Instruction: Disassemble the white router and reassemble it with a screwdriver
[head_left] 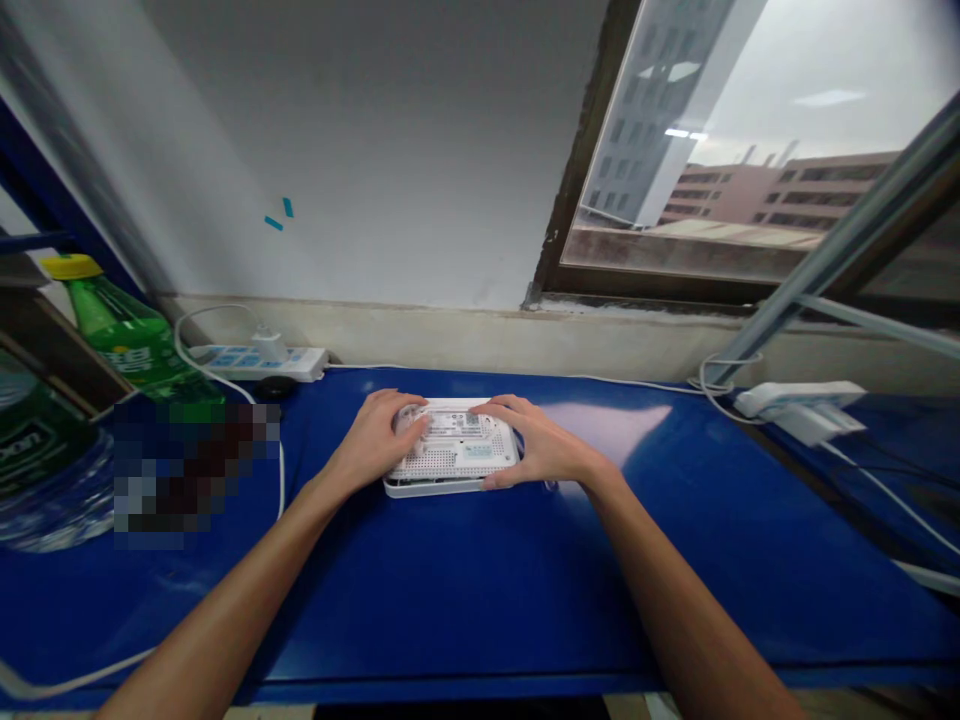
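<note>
Here you are at the blue table point(465, 600), the white device point(454, 465) sitting flat in the middle, just in from the far edge, its dotted vent panel and labels facing up. Your left hand point(371, 442) comes in spread, fingers draped over the left side. Your right hand point(544, 447) is spread too, fingers across the top, thumb down at the near edge. No pinch from either hand! A power strip point(255, 360) sits off to the left, beside a green bottle point(124, 335).
</note>
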